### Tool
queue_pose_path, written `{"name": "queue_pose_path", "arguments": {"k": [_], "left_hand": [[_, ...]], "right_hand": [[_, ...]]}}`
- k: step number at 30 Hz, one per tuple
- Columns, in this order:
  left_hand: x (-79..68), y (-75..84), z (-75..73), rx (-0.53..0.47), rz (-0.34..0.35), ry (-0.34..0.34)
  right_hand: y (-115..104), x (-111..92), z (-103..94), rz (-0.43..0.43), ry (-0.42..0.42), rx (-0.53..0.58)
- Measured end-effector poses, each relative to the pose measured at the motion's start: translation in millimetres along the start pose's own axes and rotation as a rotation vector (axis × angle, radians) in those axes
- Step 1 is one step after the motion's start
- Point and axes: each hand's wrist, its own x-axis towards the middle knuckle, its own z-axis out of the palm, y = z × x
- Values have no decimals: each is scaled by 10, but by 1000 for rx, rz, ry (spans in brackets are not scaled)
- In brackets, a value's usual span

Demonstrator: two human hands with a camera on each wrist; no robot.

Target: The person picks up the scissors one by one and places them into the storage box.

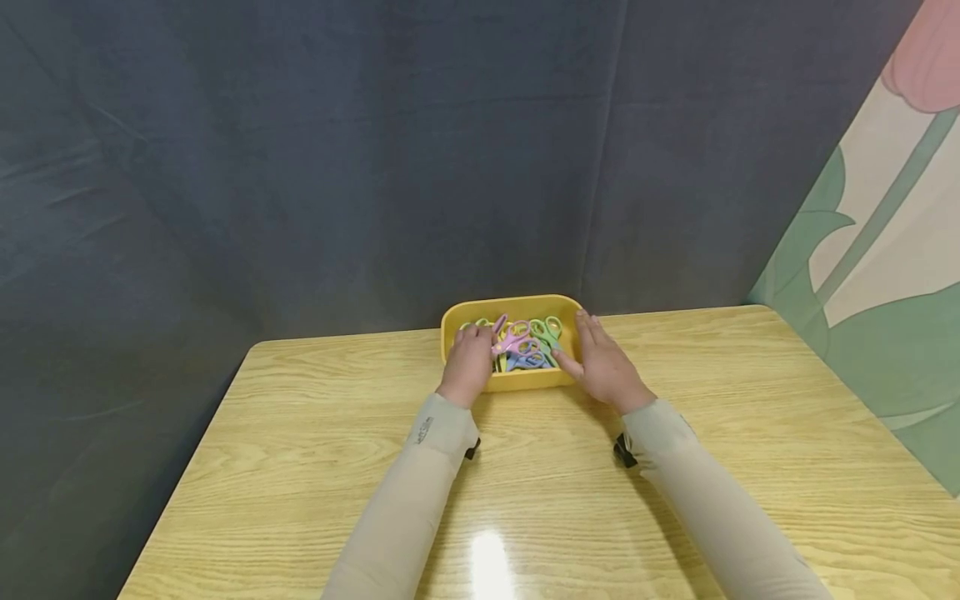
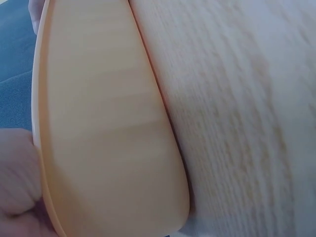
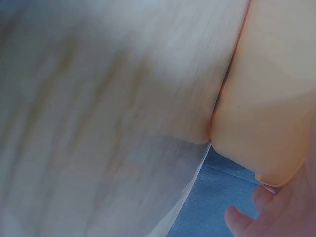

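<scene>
A yellow plastic basket (image 1: 525,381) stands at the far edge of the table with several small scissors inside. Pink scissors (image 1: 517,340) lie on top, with green scissors (image 1: 551,329) to their right and blue scissors (image 1: 531,360) beneath. My left hand (image 1: 468,360) reaches over the basket's left front rim, right beside the pink scissors. Its fingertips are hidden, so whether it grips any is unclear. My right hand (image 1: 606,367) rests at the basket's right end, fingers extended along the rim and thumb over the front edge. The left wrist view shows the basket's front wall (image 2: 108,113) close up.
The wood-grain table (image 1: 300,467) extends around the basket. Directly behind it hangs a dark blue curtain (image 1: 420,167). On the right is a wall painted with a large flower (image 1: 885,275).
</scene>
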Motion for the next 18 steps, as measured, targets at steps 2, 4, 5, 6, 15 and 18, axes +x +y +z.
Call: {"name": "queue_pose_path", "arguments": {"k": [2, 4, 5, 6, 15, 18], "left_hand": [[10, 10, -10, -4, -5, -15], [17, 18, -19, -4, -8, -30], [20, 21, -22, -1, -9, -35], [23, 22, -23, 5, -10, -40], [56, 21, -29, 25, -43, -121], [62, 21, -31, 27, -53, -136]], "right_hand": [[1, -4, -4, 1, 5, -3], [2, -8, -8, 2, 10, -7], [-2, -10, -12, 2, 11, -7], [-4, -14, -14, 2, 11, -8], [-18, -19, -6, -3, 12, 6], [-22, -16, -4, -2, 10, 7]]}}
